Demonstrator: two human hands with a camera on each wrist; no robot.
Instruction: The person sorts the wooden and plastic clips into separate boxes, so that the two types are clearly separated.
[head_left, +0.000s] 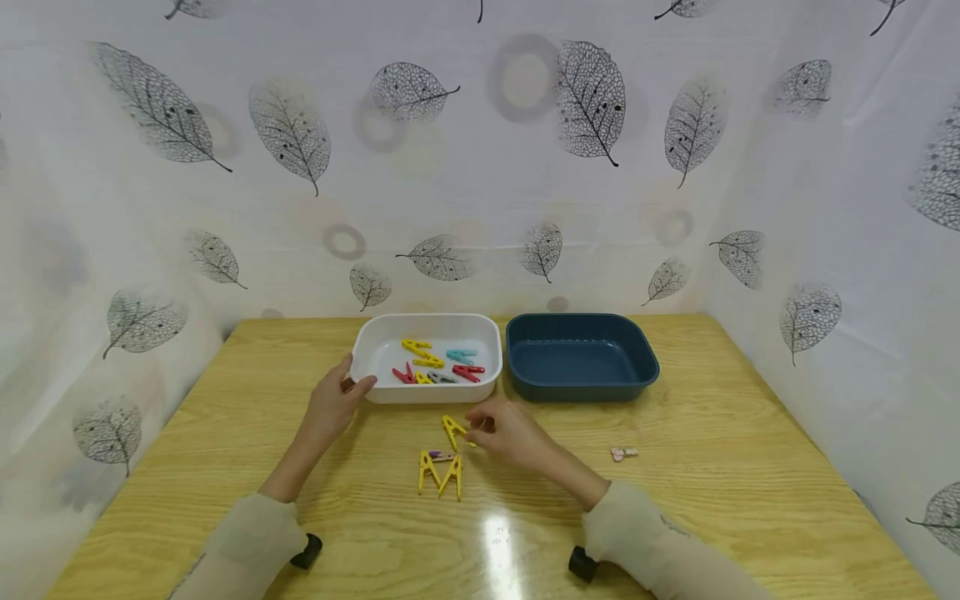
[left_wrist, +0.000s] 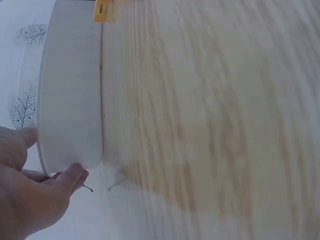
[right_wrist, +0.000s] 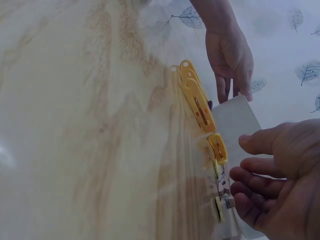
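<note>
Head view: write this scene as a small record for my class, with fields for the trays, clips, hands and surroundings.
White tray: left of the blue tray
Clips inside the white tray: yellow, red, teal, grey
Left hand: grips the white tray's near left corner
Right hand: fingertips at a yellow clip on the table; contact unclear
Other loose clips: yellow clips and a purple-tipped clip together; a pink clip farther right
Backdrop: pale, leaf-printed

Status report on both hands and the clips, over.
Left hand grips white basin, front-left corner. Right hand beside a yellow clip, no grip seen. Possible snag: two more yellow clips close by.
</note>
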